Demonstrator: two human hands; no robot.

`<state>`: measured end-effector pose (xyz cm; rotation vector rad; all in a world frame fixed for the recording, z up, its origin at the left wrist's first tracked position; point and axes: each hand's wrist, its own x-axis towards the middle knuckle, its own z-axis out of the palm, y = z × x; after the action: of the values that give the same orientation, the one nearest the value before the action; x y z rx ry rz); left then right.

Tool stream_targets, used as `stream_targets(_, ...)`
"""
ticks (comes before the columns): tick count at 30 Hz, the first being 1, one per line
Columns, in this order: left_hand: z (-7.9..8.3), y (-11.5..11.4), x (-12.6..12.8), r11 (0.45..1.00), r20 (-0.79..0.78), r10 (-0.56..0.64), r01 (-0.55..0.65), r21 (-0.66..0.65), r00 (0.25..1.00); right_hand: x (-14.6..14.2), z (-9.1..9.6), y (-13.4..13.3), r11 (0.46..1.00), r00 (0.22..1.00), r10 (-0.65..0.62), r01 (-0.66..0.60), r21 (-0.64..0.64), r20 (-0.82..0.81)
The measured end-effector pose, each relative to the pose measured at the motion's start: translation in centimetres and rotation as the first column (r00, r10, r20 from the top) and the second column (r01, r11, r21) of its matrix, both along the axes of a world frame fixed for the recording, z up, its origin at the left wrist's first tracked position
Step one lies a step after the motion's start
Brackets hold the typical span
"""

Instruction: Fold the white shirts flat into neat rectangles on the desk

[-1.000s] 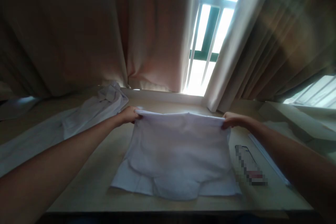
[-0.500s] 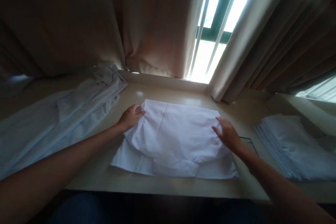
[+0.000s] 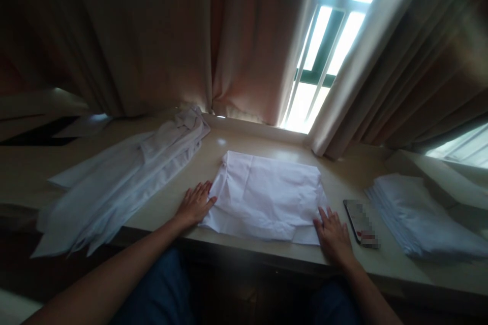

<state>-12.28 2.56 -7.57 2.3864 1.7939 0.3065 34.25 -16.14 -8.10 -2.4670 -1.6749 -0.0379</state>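
A white folded cloth garment [image 3: 270, 193] lies in front of me on the table, its surface wrinkled and its near edge loosely layered. At its left edge my left hand [image 3: 195, 204] rests with fingers spread, the fingertips touching the fabric's side. My right hand [image 3: 335, 236] is at the lower right corner, fingers stretched out and apart, with the fingertips against the cloth. Neither hand grips anything.
Several long white garments [image 3: 133, 167] lie heaped on the left, hanging over the table's front edge. On the right are a phone [image 3: 360, 223] and a stack of folded white cloth [image 3: 427, 213]. Curtains [image 3: 251, 51] and a window [image 3: 324, 45] are behind the table [image 3: 274, 147].
Both hands have come down from the garment's upper sides towards its lower corners and opened flat. The cloth's near part is now narrower. My view has shifted, uncovering the phone.
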Motion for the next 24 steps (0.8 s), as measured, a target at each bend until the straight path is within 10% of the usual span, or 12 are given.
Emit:
stream_targets(9,3.2,-3.0,-1.1,0.966,0.542,0.255,-0.24,-0.099,0.801,-1.8,0.6,-2.7,0.853,0.99,0.049,-0.109,0.51,0.13)
stream_targets(24,6.8,2.9,2.7,0.907,0.513,0.417,-0.31,-0.284,0.75,-4.7,0.0,-1.7,0.86,0.99,0.126,-0.142,0.49,0.066)
